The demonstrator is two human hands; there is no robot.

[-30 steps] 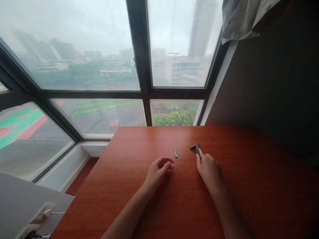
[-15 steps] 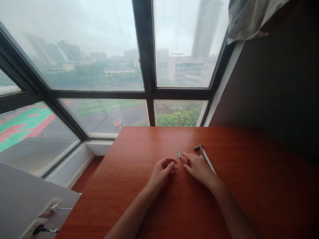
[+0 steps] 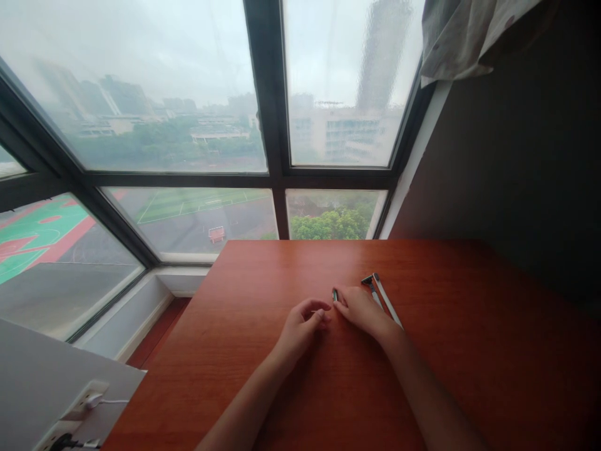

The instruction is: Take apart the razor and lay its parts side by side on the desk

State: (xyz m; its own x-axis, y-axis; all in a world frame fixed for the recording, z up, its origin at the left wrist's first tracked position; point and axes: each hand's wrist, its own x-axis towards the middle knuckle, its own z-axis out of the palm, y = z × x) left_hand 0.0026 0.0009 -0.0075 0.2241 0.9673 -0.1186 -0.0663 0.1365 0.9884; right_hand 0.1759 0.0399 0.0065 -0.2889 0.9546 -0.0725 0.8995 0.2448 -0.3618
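A small dark razor blade cartridge (image 3: 335, 295) stands out against the reddish-brown table, near its middle. The fingers and thumb of my right hand (image 3: 359, 307) are closed on its right side and near end. Just to the left, my left hand (image 3: 303, 322) rests loosely curled with thumb and fingers apart, holding nothing. Beyond my right hand lies a razor (image 3: 370, 285) with a dark head and a pale handle, partly hidden by the hand. Beside it is a long thin pale handle (image 3: 385, 299) with a dark tip, slanting toward my right wrist.
The wooden table (image 3: 225, 351) ends at a window (image 3: 277, 181) with dark frames. On the lower left, a low white wall carries power sockets (image 3: 89, 401) with plugs and cords. A dark wall is on the right, with a pale curtain (image 3: 469, 37) hanging above.
My right hand has moved left and its fingers have closed on the cartridge. My left hand stays about where it was. The whole view has shifted slightly.
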